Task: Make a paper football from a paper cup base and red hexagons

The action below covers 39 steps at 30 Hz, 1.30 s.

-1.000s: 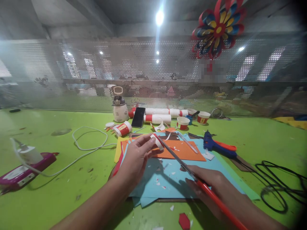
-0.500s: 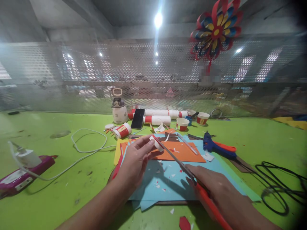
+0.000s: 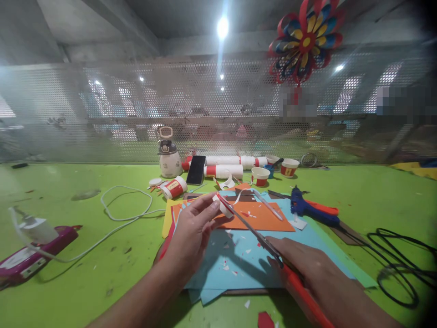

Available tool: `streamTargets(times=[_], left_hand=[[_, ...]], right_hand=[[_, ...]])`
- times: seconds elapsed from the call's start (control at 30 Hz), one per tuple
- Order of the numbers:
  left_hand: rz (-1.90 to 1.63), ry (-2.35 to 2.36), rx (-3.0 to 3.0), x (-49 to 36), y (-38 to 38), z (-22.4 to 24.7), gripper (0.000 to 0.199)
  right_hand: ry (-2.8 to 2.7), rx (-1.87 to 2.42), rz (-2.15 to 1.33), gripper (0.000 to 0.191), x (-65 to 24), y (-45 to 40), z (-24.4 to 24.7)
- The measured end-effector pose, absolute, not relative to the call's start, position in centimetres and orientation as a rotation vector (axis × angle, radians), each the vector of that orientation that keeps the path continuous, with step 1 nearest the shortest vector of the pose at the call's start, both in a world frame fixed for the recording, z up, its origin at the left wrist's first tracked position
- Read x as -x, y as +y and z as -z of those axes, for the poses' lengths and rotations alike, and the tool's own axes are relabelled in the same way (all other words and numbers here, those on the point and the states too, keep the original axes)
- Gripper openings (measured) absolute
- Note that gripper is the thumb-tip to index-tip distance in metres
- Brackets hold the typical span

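Red-handled scissors (image 3: 269, 247), gripped in the fingers of the right hand (image 3: 309, 262), reaching to a red-and-white paper-cup piece (image 3: 224, 208) pinched between thumb and fingers of the left hand (image 3: 196, 228); paper scraps (image 3: 248, 251) below. Risks a nicked thumb if pushed too far, crumpling if squeezed hard.

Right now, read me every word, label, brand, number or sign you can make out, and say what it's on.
No text can be read here.
Red-and-white cup lying on its side: printed marks, too small to read.
Rightmost upright cup: marks, too small to read.
White bottle: faint marks, too blurred to read.
Scissors: no lettering that I can make out.
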State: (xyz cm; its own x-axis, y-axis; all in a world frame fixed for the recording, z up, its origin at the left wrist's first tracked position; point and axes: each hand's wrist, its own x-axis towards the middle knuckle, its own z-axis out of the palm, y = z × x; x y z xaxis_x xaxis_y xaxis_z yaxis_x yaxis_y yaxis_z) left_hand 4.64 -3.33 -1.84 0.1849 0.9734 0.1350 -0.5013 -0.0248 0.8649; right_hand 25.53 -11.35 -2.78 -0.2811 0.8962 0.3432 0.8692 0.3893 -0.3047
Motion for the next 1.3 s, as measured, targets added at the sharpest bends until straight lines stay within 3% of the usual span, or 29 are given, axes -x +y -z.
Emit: streamTargets(times=[0.27, 0.63, 1.3], left_hand=[[-1.306, 0.646, -0.978, -4.7, -3.5, 1.5, 0.019], [-1.33, 0.663, -0.949, -4.8, -3.4, 1.6, 0.017], [-1.313, 0.66, -0.996, -4.7, -3.4, 2.0, 0.02]], right_hand=[[-2.229, 1.497, -0.163, 0.038, -25.1, -11.3, 2.7], [-2.178, 1.364, -0.636, 0.037, -25.2, -10.6, 2.0], [-2.179, 1.459, -0.543, 0.038, -24.9, -10.8, 1.7]])
